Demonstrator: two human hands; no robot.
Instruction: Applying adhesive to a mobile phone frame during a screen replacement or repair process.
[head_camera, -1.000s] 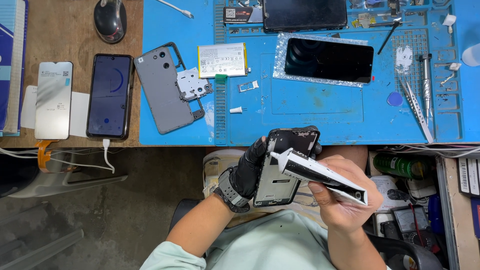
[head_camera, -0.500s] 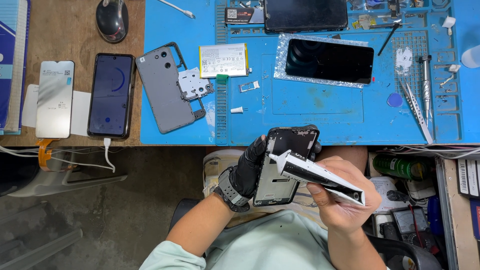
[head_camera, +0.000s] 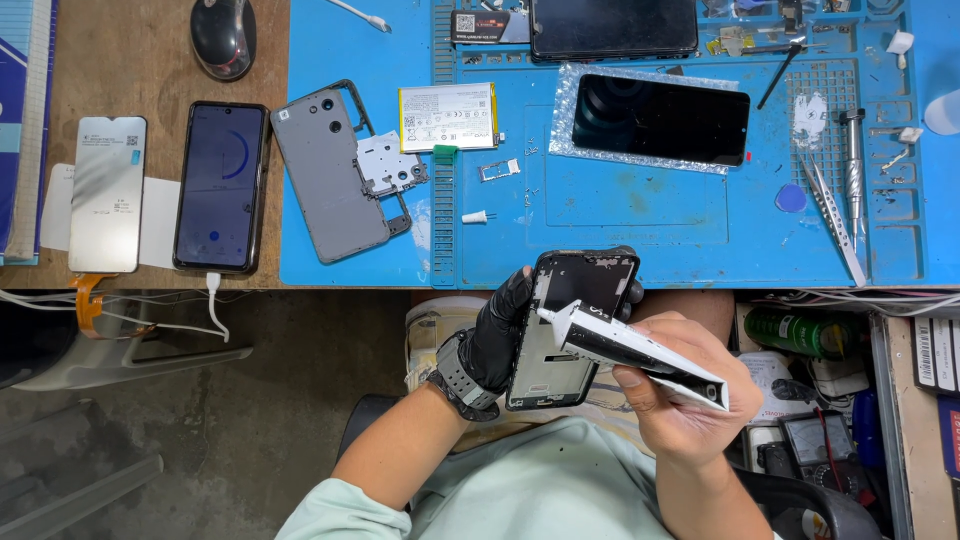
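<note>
My left hand, in a black glove, grips an opened black phone frame by its edges, held upright over my lap just below the bench edge. My bare right hand holds a white and black glue tube, its pointed nozzle resting on the upper left edge of the frame. On the blue mat above lie a grey back cover, a white battery and a black screen on a foil sheet.
On the wooden bench at left lie a charging phone, a screen protector and a mouse. Tweezers and a screwdriver lie on the mat at right. An open drawer holds a green bottle and clutter.
The tube's nozzle has shifted slightly along the frame's upper left edge; both hands stay in about the same place.
</note>
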